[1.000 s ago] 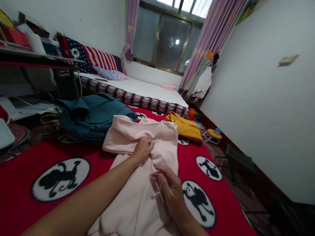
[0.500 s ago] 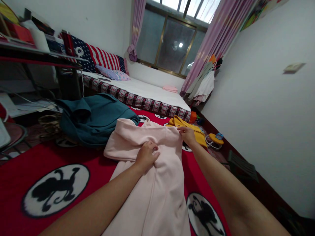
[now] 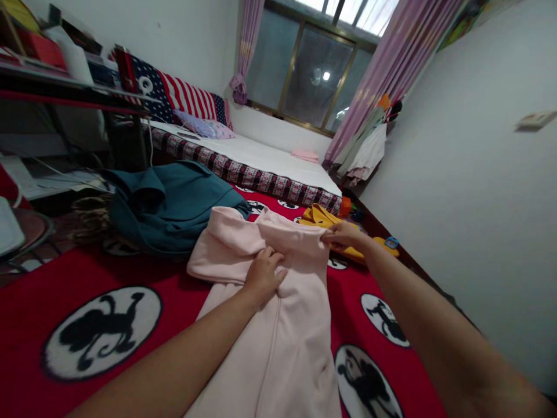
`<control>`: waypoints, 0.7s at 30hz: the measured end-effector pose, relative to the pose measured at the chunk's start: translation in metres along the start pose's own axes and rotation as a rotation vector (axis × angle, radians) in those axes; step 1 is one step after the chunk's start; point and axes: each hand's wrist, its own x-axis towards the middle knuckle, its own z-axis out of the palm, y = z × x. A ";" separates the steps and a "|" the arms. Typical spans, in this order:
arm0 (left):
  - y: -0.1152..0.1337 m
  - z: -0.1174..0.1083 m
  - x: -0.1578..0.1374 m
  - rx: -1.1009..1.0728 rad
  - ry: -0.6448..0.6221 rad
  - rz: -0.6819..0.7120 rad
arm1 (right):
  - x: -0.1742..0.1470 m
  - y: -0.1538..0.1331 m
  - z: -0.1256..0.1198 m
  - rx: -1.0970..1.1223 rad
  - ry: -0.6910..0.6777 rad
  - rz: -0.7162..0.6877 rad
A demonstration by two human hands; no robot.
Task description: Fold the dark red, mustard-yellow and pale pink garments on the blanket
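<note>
A pale pink garment (image 3: pixel 300 325) lies lengthwise in front of me, with a long seam down its middle and a folded part (image 3: pixel 226 249) at its far left. My left hand (image 3: pixel 264 273) rests on its upper middle, thumb apart from the fingers. At the far right corner, my right hand (image 3: pixel 342 235) pinches the garment's edge between thumb and fingers and holds it slightly raised. Beyond the right hand lies a folded yellow garment (image 3: pixel 319 216), partly hidden by that hand and forearm. A teal garment (image 3: pixel 183 203) is heaped to the left of the pink one.
Beneath the clothes spreads a red blanket (image 3: pixel 187 316) with black figures in white circles. Farther back is a low bed (image 3: pixel 256 151) with pillows. A cluttered desk (image 3: pixel 78 96) stands at left, a chair (image 3: pixel 32 235) below it. The white wall (image 3: pixel 470 191) borders the right side.
My right hand has moved slightly right and up, drawing the pink garment's far right edge flatter and outward. The left hand stays on the fabric. The view has shifted slightly.
</note>
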 end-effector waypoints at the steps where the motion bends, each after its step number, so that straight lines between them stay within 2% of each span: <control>1: 0.000 0.000 0.000 0.032 0.007 0.011 | 0.002 0.001 -0.005 0.050 0.097 0.005; 4: 0.000 0.002 -0.002 0.135 0.004 0.043 | 0.005 0.003 -0.005 0.133 0.335 0.032; 7: -0.001 0.004 -0.002 0.196 -0.031 0.029 | -0.001 0.001 0.020 0.116 0.512 0.056; 8: -0.001 0.005 -0.002 0.206 -0.040 0.022 | -0.007 0.000 0.031 0.089 0.584 0.018; 10: -0.001 0.006 -0.002 0.218 -0.058 0.021 | -0.023 -0.002 0.057 -0.012 0.684 -0.175; 12: -0.001 0.006 -0.002 0.224 -0.069 0.026 | -0.042 0.001 0.080 -0.185 0.623 -0.452; 13: -0.001 0.007 -0.002 0.226 -0.066 0.028 | -0.050 0.004 0.090 -0.284 0.528 -0.549; 14: -0.001 0.007 -0.002 0.230 -0.061 0.033 | -0.056 0.007 0.099 -0.370 0.413 -0.572; 15: -0.002 0.007 -0.002 0.234 -0.055 0.039 | -0.060 0.011 0.105 -0.437 0.305 -0.531; 17: -0.003 0.008 -0.003 0.244 -0.056 0.052 | -0.061 0.015 0.111 -0.508 0.174 -0.340; 19: -0.003 0.008 -0.003 0.250 -0.080 0.060 | -0.055 0.013 0.109 -0.521 0.148 -0.162; 21: -0.002 0.006 -0.003 0.254 -0.108 0.057 | -0.046 0.003 0.102 -0.529 0.170 -0.090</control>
